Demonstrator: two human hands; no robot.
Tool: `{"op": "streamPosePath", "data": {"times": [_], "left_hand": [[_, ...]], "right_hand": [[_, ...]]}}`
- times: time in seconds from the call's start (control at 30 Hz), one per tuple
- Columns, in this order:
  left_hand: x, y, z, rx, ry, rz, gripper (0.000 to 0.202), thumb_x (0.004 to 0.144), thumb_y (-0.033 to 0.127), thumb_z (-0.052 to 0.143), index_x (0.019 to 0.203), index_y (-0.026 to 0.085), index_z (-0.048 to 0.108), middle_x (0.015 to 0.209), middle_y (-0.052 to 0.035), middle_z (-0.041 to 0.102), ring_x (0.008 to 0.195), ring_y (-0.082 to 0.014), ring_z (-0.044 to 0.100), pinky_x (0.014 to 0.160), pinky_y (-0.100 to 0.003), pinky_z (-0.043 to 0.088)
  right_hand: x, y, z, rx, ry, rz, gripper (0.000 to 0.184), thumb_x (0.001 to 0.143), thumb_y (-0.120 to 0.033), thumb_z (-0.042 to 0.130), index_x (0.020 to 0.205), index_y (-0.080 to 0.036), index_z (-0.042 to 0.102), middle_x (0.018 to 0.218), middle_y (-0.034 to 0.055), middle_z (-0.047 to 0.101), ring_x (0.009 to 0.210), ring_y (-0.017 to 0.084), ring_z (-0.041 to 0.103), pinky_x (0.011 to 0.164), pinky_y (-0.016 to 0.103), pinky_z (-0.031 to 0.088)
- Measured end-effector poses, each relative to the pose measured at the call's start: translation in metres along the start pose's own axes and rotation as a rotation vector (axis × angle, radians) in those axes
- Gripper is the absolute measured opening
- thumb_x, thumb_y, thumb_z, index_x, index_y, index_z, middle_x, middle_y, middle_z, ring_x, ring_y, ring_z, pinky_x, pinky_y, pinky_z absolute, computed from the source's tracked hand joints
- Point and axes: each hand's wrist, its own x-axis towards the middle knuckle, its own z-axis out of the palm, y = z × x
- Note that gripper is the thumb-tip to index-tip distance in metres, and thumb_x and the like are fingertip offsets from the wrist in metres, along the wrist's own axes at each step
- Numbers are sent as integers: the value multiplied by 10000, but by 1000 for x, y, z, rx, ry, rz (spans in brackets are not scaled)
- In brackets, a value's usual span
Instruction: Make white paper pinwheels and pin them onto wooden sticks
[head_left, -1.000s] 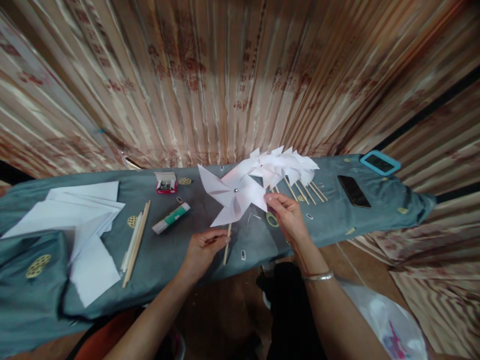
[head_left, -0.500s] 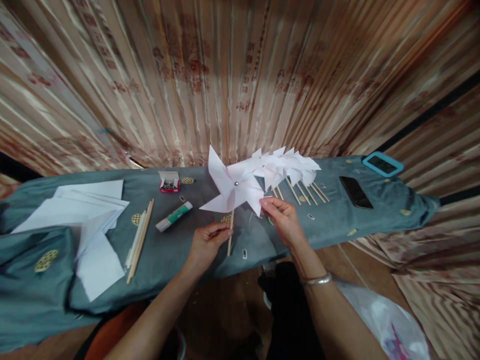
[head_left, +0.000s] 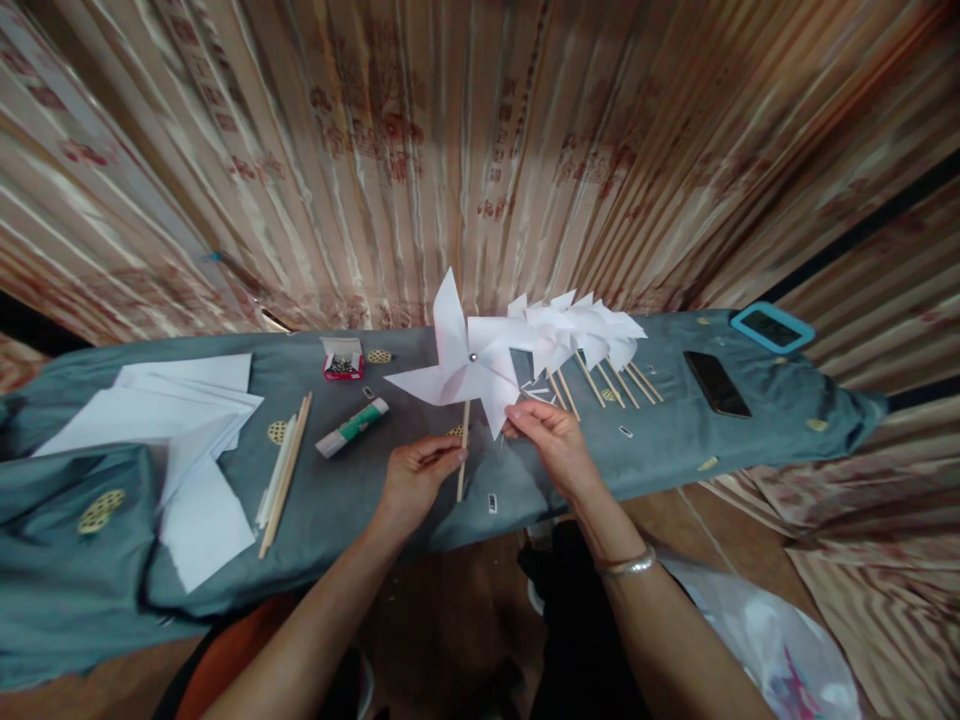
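Note:
A white paper pinwheel [head_left: 472,375] with a silver pin at its centre stands nearly upright in front of me. Between thumb and fingers, my left hand [head_left: 418,478] pinches its wooden stick [head_left: 463,480] below the blades. My right hand [head_left: 551,440] is closed at the tip of the lower right blade, its thumb and forefinger at the paper edge. Behind and to the right lie several finished pinwheels [head_left: 581,335] in an overlapping row, their sticks pointing toward me.
A cloth-covered table [head_left: 600,450] carries white paper sheets [head_left: 150,400], wooden sticks [head_left: 286,475], a glue stick [head_left: 352,428] and a small red box of pins [head_left: 343,360]. At the right are a phone [head_left: 716,383] and a blue-framed device [head_left: 772,327]. A curtain [head_left: 450,150] hangs behind.
The pinwheel's blades have turned clockwise on the pin. My right hand has moved slightly left and down with the blade tip, while my left hand keeps hold of the stick.

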Motion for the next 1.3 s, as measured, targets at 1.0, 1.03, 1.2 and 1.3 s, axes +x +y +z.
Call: {"op": "streamPosePath", "data": {"times": [1.0, 1.03, 1.2, 1.3], "left_hand": [[-2, 2, 0, -24, -39, -7, 348, 506, 411, 852, 742, 164, 784, 805, -68, 772, 780, -236, 696, 829, -358, 527], [-2, 3, 0, -25, -31, -8, 350, 494, 414, 858, 729, 167, 782, 790, -64, 770, 767, -233, 694, 823, -357, 528], [-2, 9, -1, -44, 6, -5, 376, 467, 438, 869, 721, 176, 779, 782, -68, 771, 795, -251, 700, 817, -369, 538], [-1, 14, -4, -63, 40, -6, 379, 475, 423, 870, 741, 169, 778, 786, -75, 770, 804, -253, 702, 811, -366, 540]], "right_hand": [[-5, 4, 25, -10, -107, 41, 358, 576, -554, 809, 597, -211, 709, 569, 5, 687, 528, 126, 584, 569, 265, 490], [-6, 6, 26, -26, -111, 29, 362, 586, -555, 802, 588, -209, 699, 550, 1, 671, 510, 119, 563, 546, 256, 469], [-13, 14, 29, -199, -180, -60, 343, 711, -517, 729, 591, -201, 671, 549, -6, 638, 502, 111, 513, 496, 238, 390], [-19, 19, 31, -329, -252, -120, 287, 765, -480, 698, 700, -200, 709, 626, -8, 662, 562, 121, 541, 545, 239, 407]]}}
